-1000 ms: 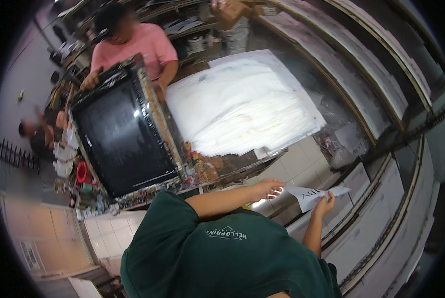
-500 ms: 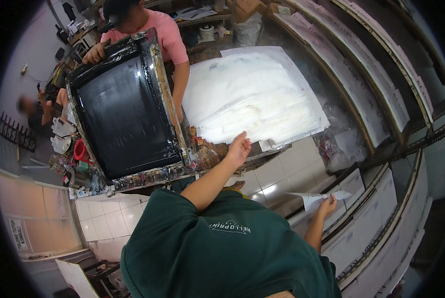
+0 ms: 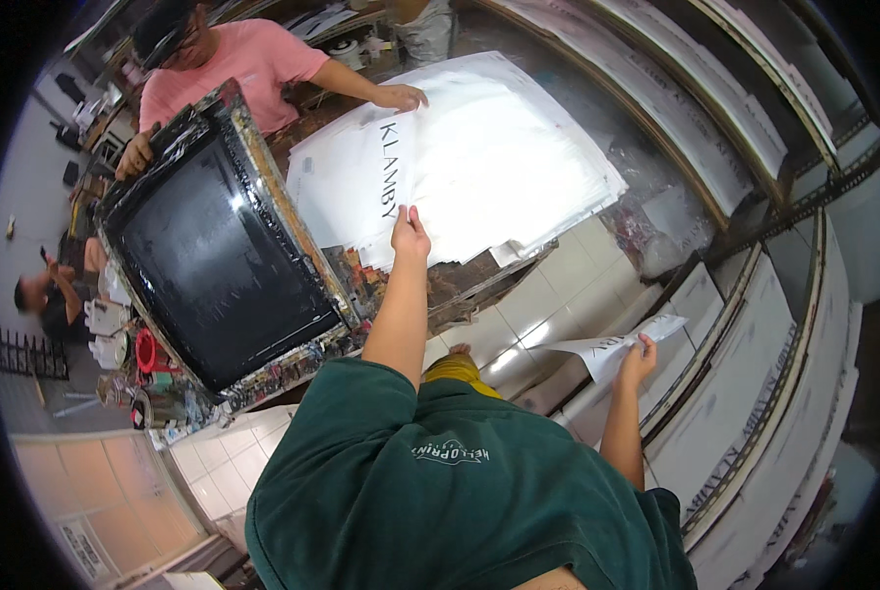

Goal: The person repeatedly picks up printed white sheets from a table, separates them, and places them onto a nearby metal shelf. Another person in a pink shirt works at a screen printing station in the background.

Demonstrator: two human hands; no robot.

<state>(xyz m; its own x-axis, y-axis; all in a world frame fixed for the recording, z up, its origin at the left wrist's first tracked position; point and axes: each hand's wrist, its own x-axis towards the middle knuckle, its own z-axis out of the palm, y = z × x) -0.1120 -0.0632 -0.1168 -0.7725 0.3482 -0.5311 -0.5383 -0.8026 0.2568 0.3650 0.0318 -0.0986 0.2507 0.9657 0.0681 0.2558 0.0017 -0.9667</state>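
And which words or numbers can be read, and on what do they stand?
Wording is omitted.
White sheet by the left hand: dark capitals, readable.
Curled sheet in the right hand: dark letters, partly hidden.
Green shirt: white lettering, largest word readable.
Racked sheets: dark letters, partly blurred.
Lower-left sign: too blurred.

Dressed in a dark green shirt (image 3: 440, 506) with short, loose sleeves (image 3: 366, 403) ending well back from the fingers (image 3: 645, 346), pale lettering (image 3: 452, 453) across the chest, and yellow cloth (image 3: 465, 373) on the body side of the left fingers (image 3: 413, 218).

A head-worn fisheye looks down past the wearer's torso (image 3: 450, 506) toward the worktable (image 3: 460, 287).
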